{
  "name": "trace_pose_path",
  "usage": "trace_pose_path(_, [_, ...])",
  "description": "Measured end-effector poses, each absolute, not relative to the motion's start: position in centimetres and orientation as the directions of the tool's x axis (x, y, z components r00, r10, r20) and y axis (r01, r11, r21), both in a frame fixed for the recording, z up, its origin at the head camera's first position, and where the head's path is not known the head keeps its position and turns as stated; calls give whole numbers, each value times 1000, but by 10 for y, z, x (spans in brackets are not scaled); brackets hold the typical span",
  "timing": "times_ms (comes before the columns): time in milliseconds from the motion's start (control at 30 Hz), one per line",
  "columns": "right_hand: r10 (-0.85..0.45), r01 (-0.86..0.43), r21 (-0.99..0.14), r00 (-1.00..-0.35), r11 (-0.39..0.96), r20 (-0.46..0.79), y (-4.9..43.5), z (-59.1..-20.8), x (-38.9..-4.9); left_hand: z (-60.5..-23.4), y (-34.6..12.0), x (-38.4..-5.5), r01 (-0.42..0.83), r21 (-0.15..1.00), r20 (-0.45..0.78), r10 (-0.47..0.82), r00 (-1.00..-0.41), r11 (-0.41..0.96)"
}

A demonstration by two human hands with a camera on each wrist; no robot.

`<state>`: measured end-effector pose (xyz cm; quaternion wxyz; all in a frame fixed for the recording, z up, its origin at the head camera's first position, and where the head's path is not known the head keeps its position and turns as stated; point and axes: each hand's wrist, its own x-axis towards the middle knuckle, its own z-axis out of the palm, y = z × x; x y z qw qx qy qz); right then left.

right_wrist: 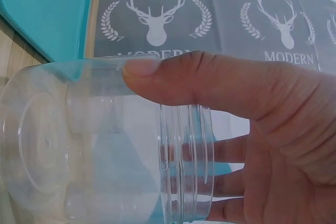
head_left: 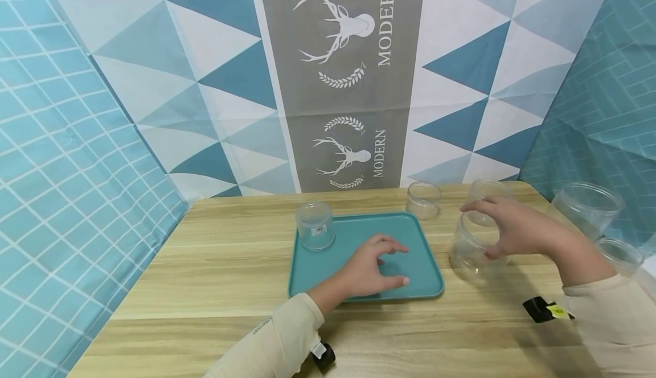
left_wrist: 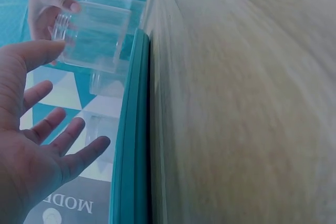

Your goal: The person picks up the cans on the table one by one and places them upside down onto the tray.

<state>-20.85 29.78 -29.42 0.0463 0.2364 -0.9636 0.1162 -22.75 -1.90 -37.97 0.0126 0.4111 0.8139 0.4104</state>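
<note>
My right hand (head_left: 517, 227) grips a large clear plastic jar (head_left: 474, 258) near its threaded rim. In the right wrist view the thumb lies along the side of the jar (right_wrist: 105, 156), with the fingers seen through the rim on the far side. The jar is right of the teal tray (head_left: 425, 284). Over the front of the tray, my left hand (head_left: 369, 267) holds nothing, its fingers spread apart and relaxed. A smaller clear jar (head_left: 315, 227) with a white label stands at the tray's back left corner.
A small clear jar (head_left: 423, 202) stands behind the tray's right corner. Another jar (head_left: 492, 187) is partly hidden behind my right hand. Two more jars, one large (head_left: 586, 210) and one lower (head_left: 621, 255), stand at the far right. Patterned cloth (head_left: 343, 99) hangs behind the wooden table (head_left: 220, 258).
</note>
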Motion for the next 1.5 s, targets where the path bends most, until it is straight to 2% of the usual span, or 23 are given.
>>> trace_pose_path(500, [-477,-501,-163,-863,850,166,286,-278,-201,-386,-12,-228,498,849,291,632,-719,176])
trace_pose_path(667, [-484,-508,-144,-858,849,169,282,-275,-199,-385,-9,-225,398,909,241,625,-742,122])
trace_pose_path(967, [-509,-534,-117,-840,837,186,277,-266,-198,-384,-6,-221,282,957,191,571,-798,73])
trace_pose_path(1100, [-512,-534,-111,-841,838,175,273,-261,-197,-385,-3,-222,213,977,188,547,-815,-19])
trace_pose_path(1200, [-508,-528,-114,-846,842,163,269,-257,-196,-386,-1,-224,99,985,162,549,-820,-144])
trace_pose_path(1333, [-508,-525,-111,-848,844,153,264,-251,-194,-386,3,-224,-65,953,115,549,-828,-297])
trace_pose_path(1500, [-520,-535,-107,-842,838,144,257,-245,-192,-387,6,-223,-166,909,73,539,-839,-382])
